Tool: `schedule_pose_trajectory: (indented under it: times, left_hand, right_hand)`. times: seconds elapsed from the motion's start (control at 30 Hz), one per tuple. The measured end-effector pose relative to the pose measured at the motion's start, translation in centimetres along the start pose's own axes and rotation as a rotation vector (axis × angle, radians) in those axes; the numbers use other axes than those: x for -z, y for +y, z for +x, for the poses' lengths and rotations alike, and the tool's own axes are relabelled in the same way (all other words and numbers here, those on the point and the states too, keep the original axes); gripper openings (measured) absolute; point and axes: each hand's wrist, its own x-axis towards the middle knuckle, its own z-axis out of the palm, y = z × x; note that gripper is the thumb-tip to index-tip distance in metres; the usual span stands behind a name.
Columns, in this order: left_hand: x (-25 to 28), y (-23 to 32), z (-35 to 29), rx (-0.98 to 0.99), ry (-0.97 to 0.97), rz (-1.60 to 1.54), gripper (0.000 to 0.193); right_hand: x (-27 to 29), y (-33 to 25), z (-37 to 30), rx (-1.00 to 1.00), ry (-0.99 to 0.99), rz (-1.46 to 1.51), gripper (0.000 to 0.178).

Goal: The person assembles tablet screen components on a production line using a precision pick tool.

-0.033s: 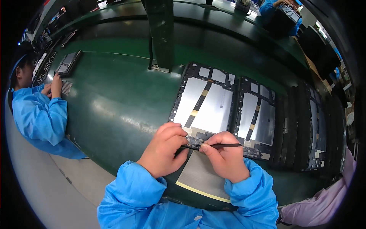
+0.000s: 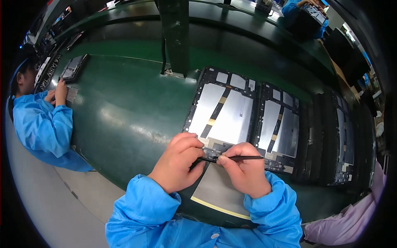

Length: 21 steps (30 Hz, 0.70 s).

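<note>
Right in front of me lies an opened tablet housing (image 2: 235, 113), with silver inner panels and a dark ribbon cable (image 2: 215, 110) with yellowish tape slanting across it. My left hand (image 2: 178, 161) is closed at its lower left corner, curled fingers on the edge and thumb beneath. My right hand (image 2: 244, 171) pinches a dark, slim tool (image 2: 250, 157) that looks like tweezers, its rear end pointing right. Its tip is at small parts (image 2: 211, 153) along the housing's lower edge; fingers hide the exact contact. Below the hands is a grey ribbed sheet (image 2: 221, 192) with a yellow edge.
A second opened tablet housing (image 2: 277, 124) lies close on the right, with dark upright slabs (image 2: 314, 136) and another housing (image 2: 344, 140) beyond. A green post (image 2: 173, 37) rises behind the green bench (image 2: 124, 99). At left, a co-worker in blue (image 2: 43, 124) handles parts beside another device (image 2: 74, 68).
</note>
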Motion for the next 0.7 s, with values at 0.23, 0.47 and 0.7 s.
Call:
schedule_pose_trajectory:
  times: [0.23, 0.47, 0.7]
  left_hand:
    - [0.9, 0.9, 0.0, -0.107, -0.078, 0.125, 0.024]
    - [0.7, 1.9, -0.3, -0.059, -0.104, 0.206, 0.024]
    - [-0.6, 2.7, -0.7, -0.08, -0.093, 0.442, 0.03]
  right_hand:
    - [-0.1, -0.1, 0.0, 0.058, 0.011, -0.134, 0.012]
    - [0.0, -0.7, -0.1, 0.279, -0.005, -0.319, 0.013]
    - [1.1, -1.9, -1.0, 0.102, 0.143, 0.107, 0.017]
